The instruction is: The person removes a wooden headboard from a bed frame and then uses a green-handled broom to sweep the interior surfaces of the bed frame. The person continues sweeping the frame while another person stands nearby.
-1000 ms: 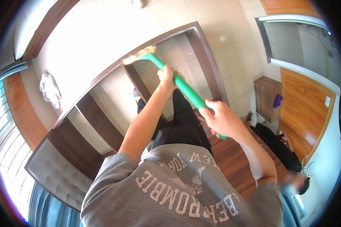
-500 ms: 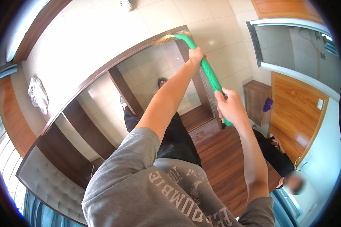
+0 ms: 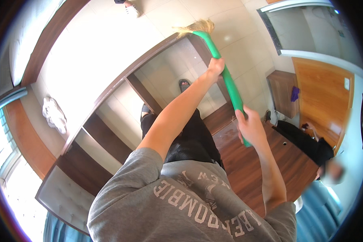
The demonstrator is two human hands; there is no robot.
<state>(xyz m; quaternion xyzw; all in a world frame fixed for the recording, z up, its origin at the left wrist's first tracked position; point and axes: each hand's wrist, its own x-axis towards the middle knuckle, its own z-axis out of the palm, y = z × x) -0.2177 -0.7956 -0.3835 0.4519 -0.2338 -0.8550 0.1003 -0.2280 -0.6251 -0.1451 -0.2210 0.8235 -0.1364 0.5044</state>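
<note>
Hands, both shut round green broom handle (image 3: 230, 82) (left (image 3: 216, 66) higher, right (image 3: 249, 126) lower), bristles (image 3: 195, 27) w/ tiled floor (image 3: 109, 48).

Floor: pale tile and dark wood

The tiled floor (image 3: 109, 52) carries the broom bristles (image 3: 197, 27), a crumpled white cloth (image 3: 54, 114) and a sandalled foot (image 3: 184, 84). The wood floor (image 3: 246, 169) adjoins it and carries a small brown cabinet (image 3: 280, 92).

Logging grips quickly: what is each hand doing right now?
Left hand: closed around the green broom handle, nearer the bristles.
Right hand: closed around the same handle, at its near end.
</note>
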